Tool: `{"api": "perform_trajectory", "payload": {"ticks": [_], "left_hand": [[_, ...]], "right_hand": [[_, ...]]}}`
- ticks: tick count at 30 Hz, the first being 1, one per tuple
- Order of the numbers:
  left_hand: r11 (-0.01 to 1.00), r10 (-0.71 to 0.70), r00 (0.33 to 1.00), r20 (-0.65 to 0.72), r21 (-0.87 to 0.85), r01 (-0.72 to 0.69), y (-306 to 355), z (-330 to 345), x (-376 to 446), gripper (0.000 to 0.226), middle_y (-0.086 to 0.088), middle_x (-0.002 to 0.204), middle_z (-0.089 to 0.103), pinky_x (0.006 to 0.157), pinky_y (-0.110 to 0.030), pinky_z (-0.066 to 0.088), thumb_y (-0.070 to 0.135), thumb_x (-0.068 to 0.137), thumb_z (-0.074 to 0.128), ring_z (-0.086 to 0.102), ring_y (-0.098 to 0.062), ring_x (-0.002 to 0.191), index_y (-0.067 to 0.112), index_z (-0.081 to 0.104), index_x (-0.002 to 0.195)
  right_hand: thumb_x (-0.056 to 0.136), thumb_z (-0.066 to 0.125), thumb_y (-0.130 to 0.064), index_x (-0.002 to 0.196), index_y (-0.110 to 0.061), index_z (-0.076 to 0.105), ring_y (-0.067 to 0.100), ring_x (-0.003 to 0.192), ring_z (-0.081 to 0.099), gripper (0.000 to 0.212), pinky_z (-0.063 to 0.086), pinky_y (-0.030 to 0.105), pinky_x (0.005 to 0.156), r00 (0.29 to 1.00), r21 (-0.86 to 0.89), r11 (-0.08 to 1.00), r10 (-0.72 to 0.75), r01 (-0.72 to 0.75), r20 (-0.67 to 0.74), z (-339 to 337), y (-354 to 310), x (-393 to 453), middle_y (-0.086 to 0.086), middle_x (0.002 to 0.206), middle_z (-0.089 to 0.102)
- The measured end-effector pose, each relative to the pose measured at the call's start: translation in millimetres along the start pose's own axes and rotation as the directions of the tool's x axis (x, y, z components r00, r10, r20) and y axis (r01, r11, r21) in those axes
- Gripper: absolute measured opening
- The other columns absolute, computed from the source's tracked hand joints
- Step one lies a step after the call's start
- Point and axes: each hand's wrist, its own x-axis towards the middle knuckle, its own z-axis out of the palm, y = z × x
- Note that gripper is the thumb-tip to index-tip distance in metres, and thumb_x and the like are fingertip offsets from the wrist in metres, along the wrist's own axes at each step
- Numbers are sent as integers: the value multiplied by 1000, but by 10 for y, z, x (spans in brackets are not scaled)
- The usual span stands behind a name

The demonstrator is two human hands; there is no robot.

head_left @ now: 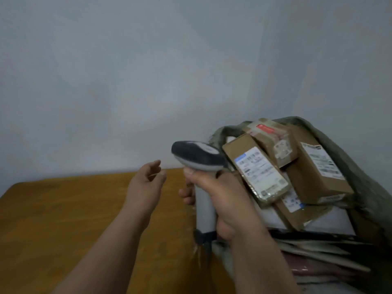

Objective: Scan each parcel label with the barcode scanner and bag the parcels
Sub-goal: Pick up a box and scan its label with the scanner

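Four or so brown cardboard parcels point(282, 166) are piled in the mouth of a big grey-green sack point(360, 187) at the right, sitting on/against the wooden table point(63, 219) w/ a bare grey wall behind. Labels face up on most; the nearest parcel point(256, 170) lies tilted w/ its white label fully showing, another labelled box point(318, 166) just beside it to the right, and white mailers underneath. The right hand point(222, 198) grips the barcode scanner point(201, 177) by its pale handle, fingers wrapped tight round it, thumb up near the neck; dark head points left, away from the pile, so no label is under it atm. Cable tail hangs off the handle's bottom. The left hand point(148, 179) hovers over the table, touching nothing, fingers loosely apart and relaxed. Looks to me like a between-parcels beat: most of the stuff's already in the sack, scanner's ready but not aimed. Next move prob needs the left hand to fetch or steady a parcel, label up, and the scanner's head swung round onto the barcode. Can't tell which ones are scanned already.
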Motion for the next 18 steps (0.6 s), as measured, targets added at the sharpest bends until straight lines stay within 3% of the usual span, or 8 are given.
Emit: {"api": "perform_trajectory", "payload": {"ticks": [5,9,14,16,18], "left_hand": [[991,-135,991,-20,7,135,-544,-848,215,36,8,120,57,80,-26,40,23,100,57,54,-8,102,26,55,136],[968,-250,968,-7,-9,250,-878,-1199,448,35,7,122,56,82,-28,39,23,100,57,52,-9,102,25,55,135],[934,-352,935,51,-48,354,-1125,-1212,879,34,2,129,57,91,-33,37,24,101,56,53,-16,115,23,56,135],[922,-379,921,90,-51,384,-1203,-1121,1092,34,-1,133,56,94,-34,38,24,101,55,53,-20,120,22,55,135],[912,-400,909,117,-53,408,-1264,-985,1341,34,-3,135,56,97,-34,39,22,102,54,53,-21,123,21,55,136]], "right_hand": [[81,76,-26,93,-24,69,15,80,74,13,61,38,83,989,-171,975,126,-139,-81,966,581,427,-4,74,76],[81,68,-20,91,-15,66,16,75,64,11,54,32,75,975,-214,956,169,-198,-146,1421,833,945,0,76,64],[84,69,-22,79,-18,58,14,67,53,13,41,28,59,924,-283,911,206,-301,-322,1420,1090,1749,-1,73,56],[84,70,-22,79,-18,56,14,69,52,16,39,28,58,891,-286,893,220,-348,-397,1282,1224,2102,-1,76,55],[85,70,-18,92,-13,59,18,73,54,14,44,29,63,854,-278,877,235,-393,-465,1107,1338,2459,-1,79,53]]}}
